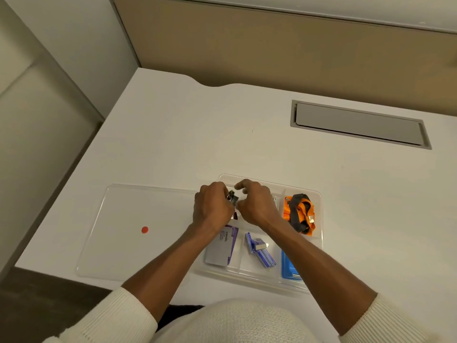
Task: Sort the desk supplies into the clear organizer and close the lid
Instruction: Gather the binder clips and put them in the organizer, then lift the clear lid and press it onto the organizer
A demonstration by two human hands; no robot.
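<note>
The clear organizer (319,233) lies open on the white desk, its lid (138,219) folded flat to the left with a red dot sticker (145,229) on it. Both hands meet over its far-left compartment. My left hand (211,206) and my right hand (257,205) pinch small dark binder clips (233,198) between them. An orange and black lanyard (300,214) fills the far-right compartment. Purple cards (221,246) lie front left, staple boxes (259,248) front middle, and a blue item (288,267) front right, half hidden by my right forearm.
A grey cable hatch (358,123) is set into the desk at the back right. A tan partition wall (272,50) stands behind the desk. The desk's left edge (74,169) drops off to a grey floor and panel.
</note>
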